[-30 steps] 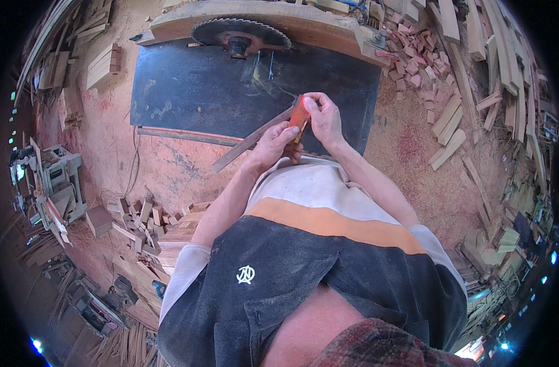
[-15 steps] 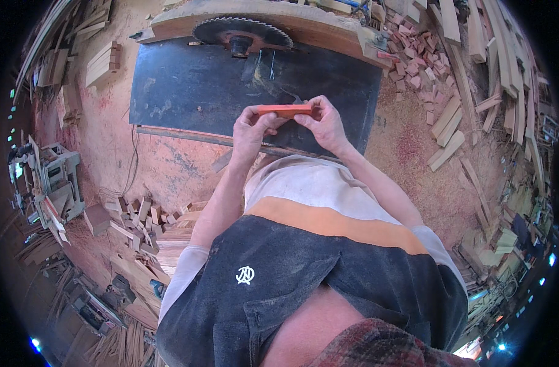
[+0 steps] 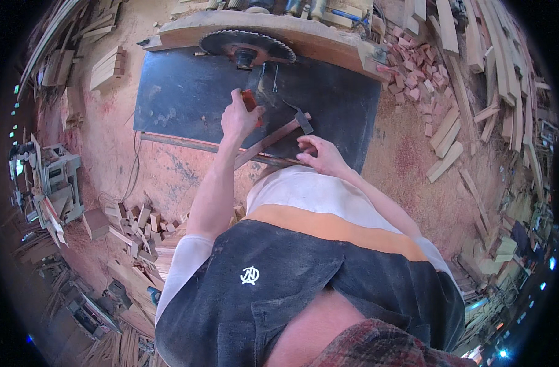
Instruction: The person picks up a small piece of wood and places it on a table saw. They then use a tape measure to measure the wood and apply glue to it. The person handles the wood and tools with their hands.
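My left hand [image 3: 238, 119] is closed round a small orange block-shaped piece [image 3: 249, 100], held tilted above the dark saw table [image 3: 175, 85]. The hand covers part of the piece, and I cannot tell its exact kind. Near the table's front edge, my right hand [image 3: 322, 154] is open, its fingers loosely bent and apart, with nothing in it. Between the two hands lies a hammer [image 3: 273, 139], its wooden handle slanting toward me and its dark metal head close to my right fingertips.
A toothed circular saw blade [image 3: 249, 46] stands upright at the table's far side, before a thick wooden beam [image 3: 316, 30]. Pinkish wood offcuts [image 3: 414, 73] lie heaped at the right, beside long boards [image 3: 475, 43]. Stacked wood blocks [image 3: 108, 68] sit on the floor at the left.
My right hand has let go of the orange piece and drawn back toward me. My left hand has moved left and slightly forward, turning the piece on end. The hammer now shows fully.
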`<state>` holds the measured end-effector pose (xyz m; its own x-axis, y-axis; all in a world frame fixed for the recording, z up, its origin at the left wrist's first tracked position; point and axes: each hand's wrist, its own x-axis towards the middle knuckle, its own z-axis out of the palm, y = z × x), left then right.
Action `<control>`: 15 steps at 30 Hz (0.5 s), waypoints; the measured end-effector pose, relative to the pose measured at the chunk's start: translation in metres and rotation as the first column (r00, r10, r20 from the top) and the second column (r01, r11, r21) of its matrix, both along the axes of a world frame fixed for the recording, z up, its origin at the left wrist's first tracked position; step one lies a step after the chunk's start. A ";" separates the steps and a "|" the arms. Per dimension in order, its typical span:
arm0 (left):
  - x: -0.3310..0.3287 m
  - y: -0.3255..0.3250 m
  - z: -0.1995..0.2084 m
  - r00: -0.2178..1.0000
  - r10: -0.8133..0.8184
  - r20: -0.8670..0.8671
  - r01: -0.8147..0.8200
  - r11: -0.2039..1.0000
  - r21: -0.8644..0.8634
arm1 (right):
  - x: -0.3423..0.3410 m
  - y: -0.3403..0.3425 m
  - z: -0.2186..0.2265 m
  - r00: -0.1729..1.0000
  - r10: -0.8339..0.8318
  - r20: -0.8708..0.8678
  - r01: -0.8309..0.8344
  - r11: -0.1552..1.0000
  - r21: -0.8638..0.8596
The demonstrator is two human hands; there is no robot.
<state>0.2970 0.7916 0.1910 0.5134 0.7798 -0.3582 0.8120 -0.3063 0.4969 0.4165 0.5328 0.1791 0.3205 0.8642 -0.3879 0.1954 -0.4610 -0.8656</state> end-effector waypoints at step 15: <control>-0.023 -0.008 -0.047 0.999 0.047 -0.019 -0.045 0.993 0.111 | 0.015 -0.059 -0.026 0.988 -0.150 -0.023 0.144 0.976 -0.162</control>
